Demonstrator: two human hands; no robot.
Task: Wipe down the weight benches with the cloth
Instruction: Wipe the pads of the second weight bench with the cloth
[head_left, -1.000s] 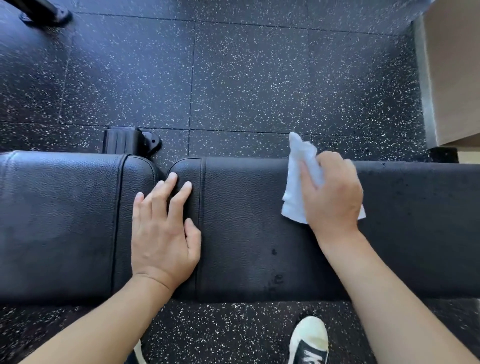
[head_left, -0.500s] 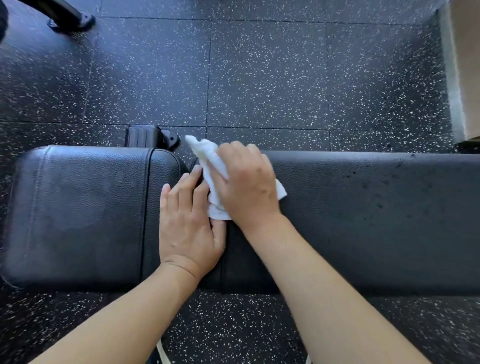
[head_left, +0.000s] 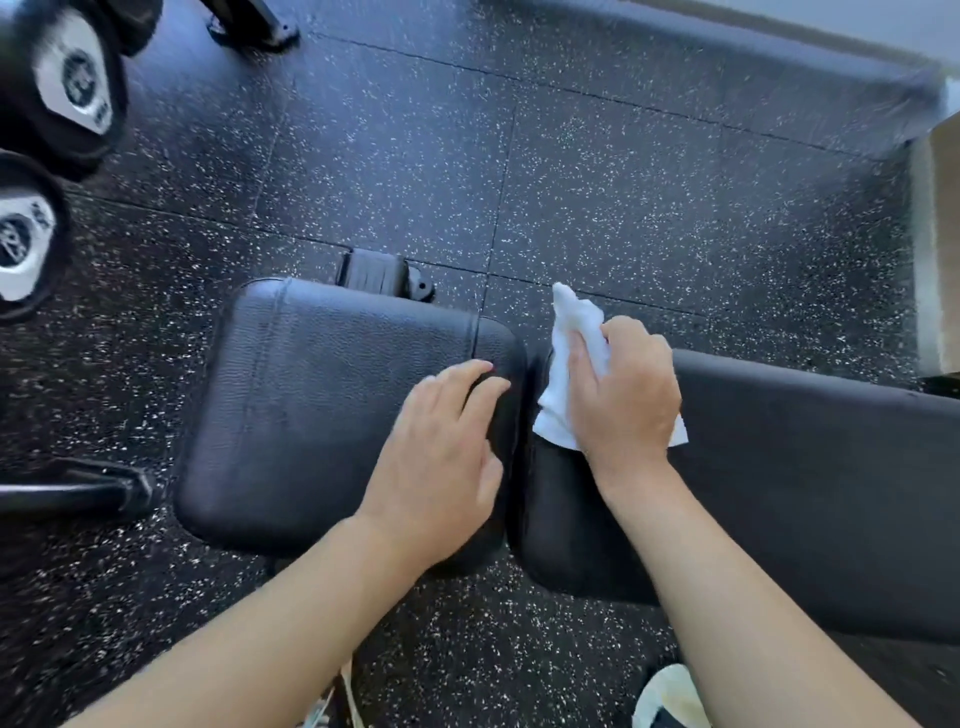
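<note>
Clutching the white cloth (head_left: 563, 374), the right hand (head_left: 623, 395) bunches it under curled fingers on the long bench pad (head_left: 805, 483), beside the gap. Soft and light, it seems best held crumpled in the palm. Left hand (head_left: 441, 457) lies flat, fingers released, on the seat pad (head_left: 311, 405).

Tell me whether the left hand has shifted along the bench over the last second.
Yes. The left hand lay across the gap between the pads; now it rests wholly on the seat pad, left of the gap.
</note>
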